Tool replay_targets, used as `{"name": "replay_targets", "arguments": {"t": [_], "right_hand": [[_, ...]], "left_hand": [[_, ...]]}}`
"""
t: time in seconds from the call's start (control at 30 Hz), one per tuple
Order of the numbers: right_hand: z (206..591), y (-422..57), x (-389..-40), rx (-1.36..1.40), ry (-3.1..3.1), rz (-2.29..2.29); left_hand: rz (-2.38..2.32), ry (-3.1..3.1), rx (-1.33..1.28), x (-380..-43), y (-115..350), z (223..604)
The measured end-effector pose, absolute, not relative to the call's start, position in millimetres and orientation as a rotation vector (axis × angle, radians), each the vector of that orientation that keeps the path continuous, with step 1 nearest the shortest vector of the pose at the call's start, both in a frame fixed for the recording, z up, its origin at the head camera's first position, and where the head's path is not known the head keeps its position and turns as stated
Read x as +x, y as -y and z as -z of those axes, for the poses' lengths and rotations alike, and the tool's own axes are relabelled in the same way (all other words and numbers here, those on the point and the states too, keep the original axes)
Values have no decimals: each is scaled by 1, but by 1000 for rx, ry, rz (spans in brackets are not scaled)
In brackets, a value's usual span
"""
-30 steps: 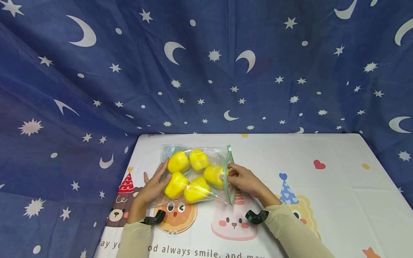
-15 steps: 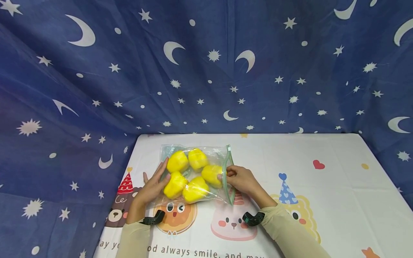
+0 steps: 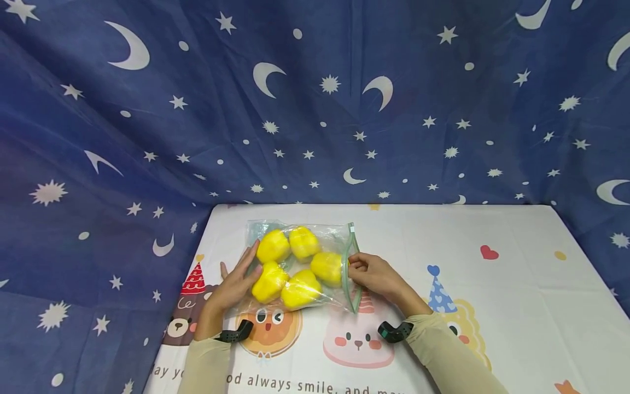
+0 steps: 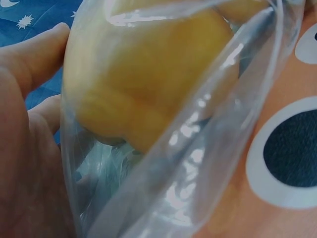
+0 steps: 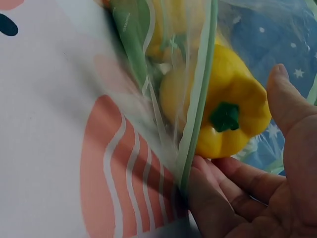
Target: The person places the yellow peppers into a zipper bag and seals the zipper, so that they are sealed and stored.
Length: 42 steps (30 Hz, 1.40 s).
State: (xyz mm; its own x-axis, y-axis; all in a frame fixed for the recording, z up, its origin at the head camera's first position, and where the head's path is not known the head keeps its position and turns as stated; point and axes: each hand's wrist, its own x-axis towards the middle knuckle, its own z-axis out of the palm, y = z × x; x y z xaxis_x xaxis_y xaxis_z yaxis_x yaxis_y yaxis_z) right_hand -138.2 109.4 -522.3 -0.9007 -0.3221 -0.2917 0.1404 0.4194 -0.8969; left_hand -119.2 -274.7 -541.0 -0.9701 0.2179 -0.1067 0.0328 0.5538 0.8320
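Observation:
A clear zip bag [image 3: 334, 235] with a pale green zip edge [image 3: 352, 306] lies on its side, mouth to the right. Several yellow bell peppers [image 3: 301, 289] are inside. My left hand [image 3: 236, 284] rests its extended fingers against the bag's left end, beside two peppers; the left wrist view shows film between hand and pepper. My right hand [image 3: 374, 273] is at the bag's mouth. There, in the right wrist view, its fingers [image 5: 252, 178] lie under the nearest bell pepper [image 5: 237, 99], green stem outward, and the thumb stands at the pepper's side.
The white tablecloth [image 3: 521, 312] bears printed cartoon figures and lettering. A dark blue curtain [image 3: 315, 109] with moons and stars hangs behind and at the sides. A black band device sits on each wrist.
My right hand has drawn back slightly to the right, its thumb tip no longer overlapping the rightmost pepper. The left hand, the bag and the peppers stay practically where they were.

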Motion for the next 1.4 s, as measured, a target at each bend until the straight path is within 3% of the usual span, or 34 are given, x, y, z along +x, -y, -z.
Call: {"name": "replay_targets", "arguments": {"t": [1.17,1.4], "right_hand": [[519,-141,-144,-166,-1811,1824],[511,-156,-149,-188,-1833,1831]], "left_hand": [[-1273,-2651,184,-117,272,529],[-1150,-2835,304,-117,269,514]]}}
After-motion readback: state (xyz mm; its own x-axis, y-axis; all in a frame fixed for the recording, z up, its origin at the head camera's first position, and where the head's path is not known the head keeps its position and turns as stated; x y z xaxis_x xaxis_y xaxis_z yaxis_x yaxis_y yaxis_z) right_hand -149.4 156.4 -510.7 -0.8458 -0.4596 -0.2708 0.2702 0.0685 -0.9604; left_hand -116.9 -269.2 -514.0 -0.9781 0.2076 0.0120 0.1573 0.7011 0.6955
